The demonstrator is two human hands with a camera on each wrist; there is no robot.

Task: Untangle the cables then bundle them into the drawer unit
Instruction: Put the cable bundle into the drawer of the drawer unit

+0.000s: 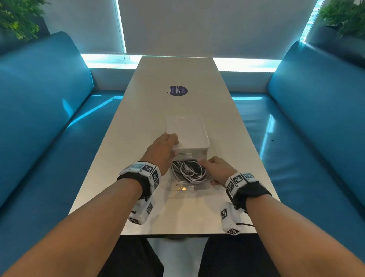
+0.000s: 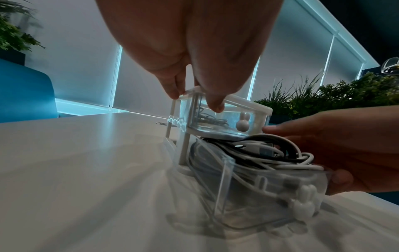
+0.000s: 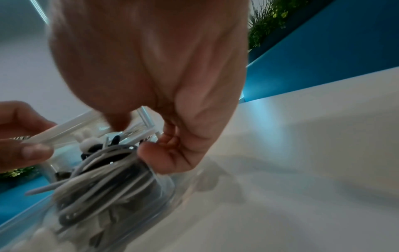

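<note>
A clear drawer unit [image 1: 188, 131] with white frame stands mid-table. Its lower drawer [image 2: 270, 196], with a white bunny knob [image 2: 302, 203], is pulled out toward me and holds a coil of white and black cables [image 1: 188, 171] that rises above its rim. My left hand [image 1: 173, 144] grips the unit's top left front corner, fingers on the lid, thumb [image 2: 215, 104] on the upper drawer's front. That upper drawer [image 2: 224, 122] is pushed in, with thin cables inside. My right hand [image 1: 209, 171] holds the lower drawer's right side, thumb [image 3: 155, 153] at its rim beside the cables [image 3: 101, 172].
The long white table [image 1: 184, 217] has a round purple sticker [image 1: 177, 90] beyond the unit. Blue bench seats [image 1: 32, 120] run along both sides, with plants [image 1: 351, 15] behind them. The table's near edge is just below my wrists.
</note>
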